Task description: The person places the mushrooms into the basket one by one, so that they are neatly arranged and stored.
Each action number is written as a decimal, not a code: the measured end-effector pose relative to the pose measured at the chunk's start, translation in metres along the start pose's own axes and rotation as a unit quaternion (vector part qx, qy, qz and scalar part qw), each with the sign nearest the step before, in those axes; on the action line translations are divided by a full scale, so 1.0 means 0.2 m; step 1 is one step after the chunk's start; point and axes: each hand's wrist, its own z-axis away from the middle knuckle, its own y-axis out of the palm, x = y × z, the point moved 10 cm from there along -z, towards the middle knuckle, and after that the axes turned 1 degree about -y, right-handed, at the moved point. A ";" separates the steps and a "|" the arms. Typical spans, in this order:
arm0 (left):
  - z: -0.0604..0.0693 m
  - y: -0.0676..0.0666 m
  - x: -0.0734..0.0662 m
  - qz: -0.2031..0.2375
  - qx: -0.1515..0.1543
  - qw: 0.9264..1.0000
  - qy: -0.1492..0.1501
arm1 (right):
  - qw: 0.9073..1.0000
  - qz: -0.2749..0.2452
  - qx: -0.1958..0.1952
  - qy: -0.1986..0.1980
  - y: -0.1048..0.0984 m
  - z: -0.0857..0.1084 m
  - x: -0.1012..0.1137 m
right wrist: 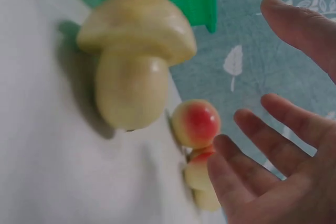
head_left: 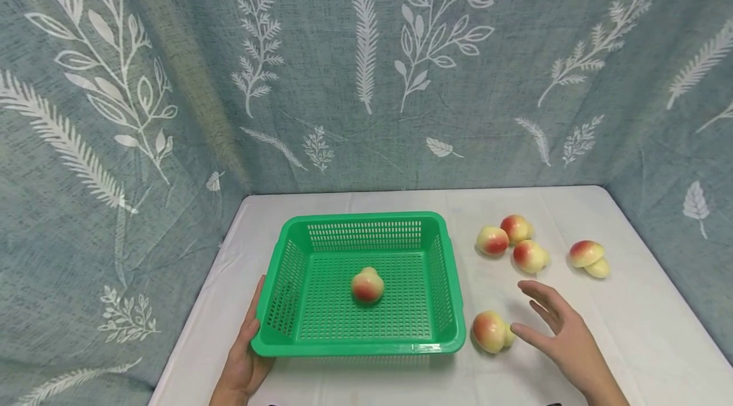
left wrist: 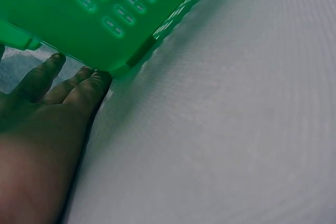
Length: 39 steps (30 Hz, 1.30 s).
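Observation:
A green plastic basket [head_left: 357,349] with slotted walls stands on the table, one mushroom [head_left: 368,286] with a red-and-yellow cap lying inside it. My left hand [head_left: 246,349] rests against the basket's left side. In the left wrist view, fairly straight fingers [left wrist: 84,90] touch the green wall [left wrist: 100,24] low down. To the basket's right lies another mushroom [head_left: 489,332], its pale stem pointing right. My right hand [head_left: 564,333] hovers beside that stem, thumb and fingers spread apart, holding nothing. The right wrist view shows this mushroom [right wrist: 131,61] close up, apart from the hand.
Toward the back right, three mushrooms [head_left: 494,241] lie in a cluster. One more mushroom [head_left: 586,254] lies farther right. A white cloth [head_left: 343,387] covers the table, and grey-green leaf-patterned curtains [head_left: 321,75] enclose its back and sides.

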 end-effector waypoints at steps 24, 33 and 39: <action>0.00 0.00 -0.01 -0.008 -0.003 1.000 -0.001 | 0.998 -0.064 0.013 0.020 0.07 0.06 -0.18; 0.01 0.00 0.00 -0.014 -0.011 1.000 -0.007 | 0.996 -0.046 0.018 0.074 0.09 0.07 -0.25; 0.00 -0.01 0.00 -0.018 -0.020 1.000 -0.009 | 0.997 -0.046 0.016 0.053 0.11 0.06 -0.24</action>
